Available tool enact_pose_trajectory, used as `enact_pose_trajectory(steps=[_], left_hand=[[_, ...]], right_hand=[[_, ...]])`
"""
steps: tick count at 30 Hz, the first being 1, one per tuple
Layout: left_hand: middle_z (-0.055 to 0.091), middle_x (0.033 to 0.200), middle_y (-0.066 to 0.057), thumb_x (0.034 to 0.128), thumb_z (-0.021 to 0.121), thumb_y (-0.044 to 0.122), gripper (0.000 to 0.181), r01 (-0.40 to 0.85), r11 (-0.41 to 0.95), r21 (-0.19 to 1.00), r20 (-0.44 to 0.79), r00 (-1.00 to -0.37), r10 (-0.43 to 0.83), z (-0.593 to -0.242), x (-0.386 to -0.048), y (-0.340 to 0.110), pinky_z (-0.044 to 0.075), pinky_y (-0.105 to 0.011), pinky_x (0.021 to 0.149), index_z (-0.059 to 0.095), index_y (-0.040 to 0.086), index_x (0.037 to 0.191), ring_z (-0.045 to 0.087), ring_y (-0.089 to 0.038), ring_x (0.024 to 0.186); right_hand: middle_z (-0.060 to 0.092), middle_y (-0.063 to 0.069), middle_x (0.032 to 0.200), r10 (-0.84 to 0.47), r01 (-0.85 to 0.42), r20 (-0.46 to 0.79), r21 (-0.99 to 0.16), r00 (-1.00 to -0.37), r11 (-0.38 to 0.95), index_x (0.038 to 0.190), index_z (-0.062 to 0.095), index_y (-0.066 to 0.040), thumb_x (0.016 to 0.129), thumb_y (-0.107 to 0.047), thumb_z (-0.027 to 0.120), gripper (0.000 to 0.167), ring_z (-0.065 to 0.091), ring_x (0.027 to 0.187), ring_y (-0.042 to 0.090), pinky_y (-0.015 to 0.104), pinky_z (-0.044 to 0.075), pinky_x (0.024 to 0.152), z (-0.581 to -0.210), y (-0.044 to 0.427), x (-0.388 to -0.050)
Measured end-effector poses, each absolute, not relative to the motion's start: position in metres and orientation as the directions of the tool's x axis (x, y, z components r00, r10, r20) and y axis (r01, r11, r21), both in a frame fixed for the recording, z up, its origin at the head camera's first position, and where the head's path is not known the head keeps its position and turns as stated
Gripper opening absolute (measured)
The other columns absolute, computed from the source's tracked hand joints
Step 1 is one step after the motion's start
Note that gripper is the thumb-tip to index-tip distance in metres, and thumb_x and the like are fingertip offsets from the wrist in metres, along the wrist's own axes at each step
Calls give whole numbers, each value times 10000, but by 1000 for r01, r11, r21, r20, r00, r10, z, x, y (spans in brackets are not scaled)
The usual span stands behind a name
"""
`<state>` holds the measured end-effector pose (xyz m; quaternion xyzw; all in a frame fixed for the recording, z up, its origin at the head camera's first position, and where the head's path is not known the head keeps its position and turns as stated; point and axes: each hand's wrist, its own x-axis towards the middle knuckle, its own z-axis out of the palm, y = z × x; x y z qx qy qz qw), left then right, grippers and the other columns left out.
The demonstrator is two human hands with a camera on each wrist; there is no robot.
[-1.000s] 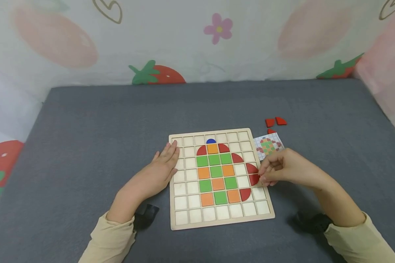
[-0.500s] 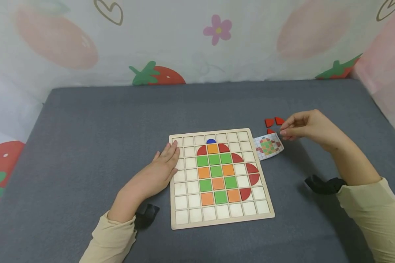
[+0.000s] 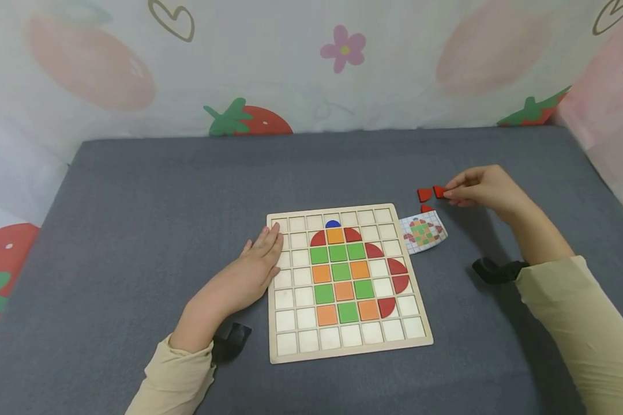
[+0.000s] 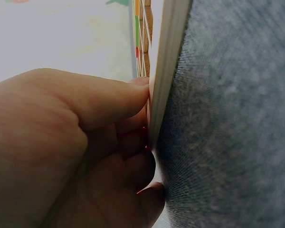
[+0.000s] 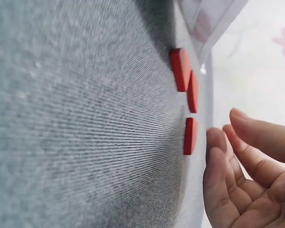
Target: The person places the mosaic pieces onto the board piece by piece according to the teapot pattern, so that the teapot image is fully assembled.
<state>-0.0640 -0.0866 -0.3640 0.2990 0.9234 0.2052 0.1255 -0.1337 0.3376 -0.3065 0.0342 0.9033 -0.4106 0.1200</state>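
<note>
My left hand (image 3: 249, 271) rests on the left edge of a wooden grid board (image 3: 350, 353), fingers extended; the thumb (image 4: 109, 97) touches the board's rim in the left wrist view. Green and orange squares, red quarter-circle tiles and a blue tile (image 3: 333, 223) fill part of the grid. Beyond the board's right corner lie three loose red quarter-circle tiles (image 5: 190, 136). My right hand (image 3: 485, 187) is over the rightmost loose tile (image 3: 438, 191), its fingertips close by. Thumb and fingers are apart with nothing between them in the right wrist view.
A small printed pattern card (image 3: 424, 231) lies against the board's right edge, its near right corner curved. The grey cloth-covered table (image 3: 161, 196) surrounds the board. A patterned curtain (image 3: 394, 63) hangs along the back.
From the board's right side, my right hand has moved away and up to the loose red tiles, leaving a red tile in the grid. My left hand stays in place.
</note>
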Motion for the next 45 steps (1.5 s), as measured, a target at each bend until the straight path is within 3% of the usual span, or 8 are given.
enact_pose_trajectory(steps=[18,28,37,45], left_hand=[[114,1543,-212,1001,435,114,523,503,736,453,-113,-786,608,-364,-65,-85,174,-509,1110,247,-98,1441,95,-334,1419],[120,1541,-212,998,436,105,515,507,737,448,-111,-786,608,-363,-65,-82,176,-509,1110,260,-99,1437,103,-334,1417],[129,1538,-219,996,442,106,513,511,738,442,-103,-788,607,-363,-64,-81,188,-512,1106,270,-105,1431,114,-340,1414],[122,1541,-210,997,440,111,520,501,745,440,-113,-792,600,-363,-65,-81,184,-508,1109,259,-95,1439,105,-330,1418]], right_hand=[[624,37,817,15,136,-204,-593,-979,794,1019,617,92,851,-111,703,277,554,661,67,197,499,602,-315,335,-147],[635,37,780,15,109,-163,-585,-986,804,951,611,81,847,-68,690,198,560,664,90,205,499,598,-313,337,-143],[643,-6,775,-9,98,-163,-636,-987,766,996,600,93,876,-88,671,229,589,667,41,220,517,625,-306,334,-137],[652,11,794,-41,44,-117,-642,-992,765,985,619,64,865,-107,687,219,618,704,144,277,514,629,-291,316,-129]])
